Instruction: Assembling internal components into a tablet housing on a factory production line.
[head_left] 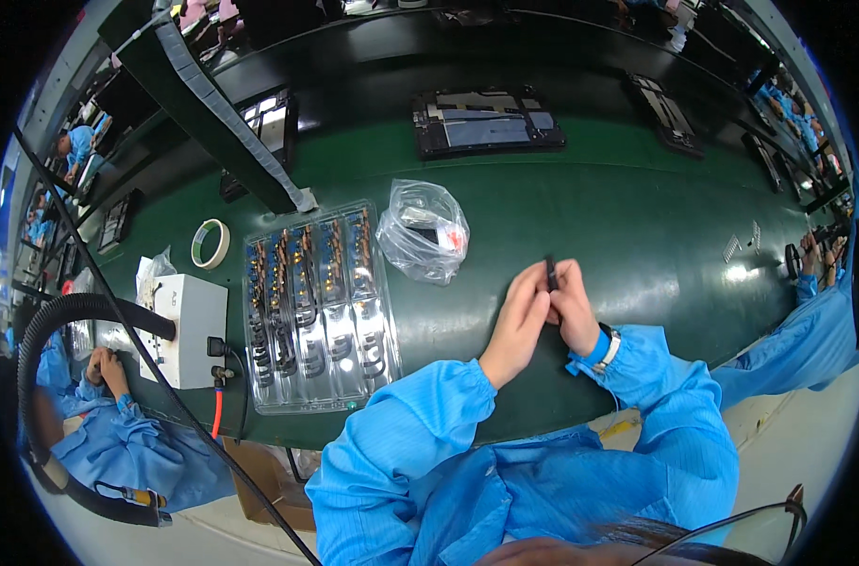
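Note:
Over the green bench my two hands meet around a small, dark, narrow piece (pixel 551 274), whose kind I cannot make out. My left hand (pixel 518 325) is closed, its thumb and fingers pressed against the piece. My right hand (pixel 574 307) pinches it from the other side, with a watch and a blue band at the wrist. To the left of my hands lies a clear plastic bag (pixel 424 231) with something red and white inside. Beyond it, a clear blister tray (pixel 318 400) carries rows of small circuit boards with dark flex cables.
A white box (pixel 203 325) with a black hose (pixel 80 307) stands at left, near a tape roll (pixel 224 243). A dark post (pixel 212 113) rises behind the tray. Opened tablet-like devices (pixel 486 127) line the far side. Co-workers sit left and right; small strips (pixel 732 248) lie far right.

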`<state>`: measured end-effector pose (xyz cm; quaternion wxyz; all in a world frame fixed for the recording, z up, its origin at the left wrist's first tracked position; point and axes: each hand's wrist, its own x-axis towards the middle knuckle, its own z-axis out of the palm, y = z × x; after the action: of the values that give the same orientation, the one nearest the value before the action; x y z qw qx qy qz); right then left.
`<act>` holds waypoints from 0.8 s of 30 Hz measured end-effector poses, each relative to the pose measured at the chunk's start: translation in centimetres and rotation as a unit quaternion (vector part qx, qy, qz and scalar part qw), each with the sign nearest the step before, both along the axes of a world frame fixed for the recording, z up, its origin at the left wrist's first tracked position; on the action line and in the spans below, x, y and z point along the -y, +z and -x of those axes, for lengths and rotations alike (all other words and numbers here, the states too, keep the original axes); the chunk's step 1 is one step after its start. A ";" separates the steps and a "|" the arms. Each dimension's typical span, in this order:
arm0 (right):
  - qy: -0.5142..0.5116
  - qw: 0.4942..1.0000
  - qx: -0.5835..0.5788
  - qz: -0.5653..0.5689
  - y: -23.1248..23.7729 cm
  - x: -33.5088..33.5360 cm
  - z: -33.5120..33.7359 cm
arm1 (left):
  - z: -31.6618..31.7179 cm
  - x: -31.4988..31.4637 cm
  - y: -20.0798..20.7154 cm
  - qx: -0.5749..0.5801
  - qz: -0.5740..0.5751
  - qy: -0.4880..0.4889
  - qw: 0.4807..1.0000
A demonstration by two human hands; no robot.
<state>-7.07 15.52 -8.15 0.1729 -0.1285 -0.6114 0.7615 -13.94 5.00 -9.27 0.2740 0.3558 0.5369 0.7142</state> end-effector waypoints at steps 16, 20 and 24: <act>0.073 0.994 0.016 -0.078 0.2 -1.2 -1.4 | 0.0 -0.1 0.8 0.216 -0.064 -0.013 0.974; 0.085 0.987 0.065 -0.116 0.9 -1.6 -1.6 | -0.2 -0.1 1.2 0.151 -0.010 -0.061 0.987; 0.111 0.975 0.092 -0.171 1.0 -1.7 -1.6 | -0.1 0.1 1.1 0.157 -0.006 -0.051 0.986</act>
<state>-5.49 17.21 -7.13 0.0495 -0.0982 -0.7562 0.6450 -13.81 4.94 -8.17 0.3890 0.2675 0.4643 0.7493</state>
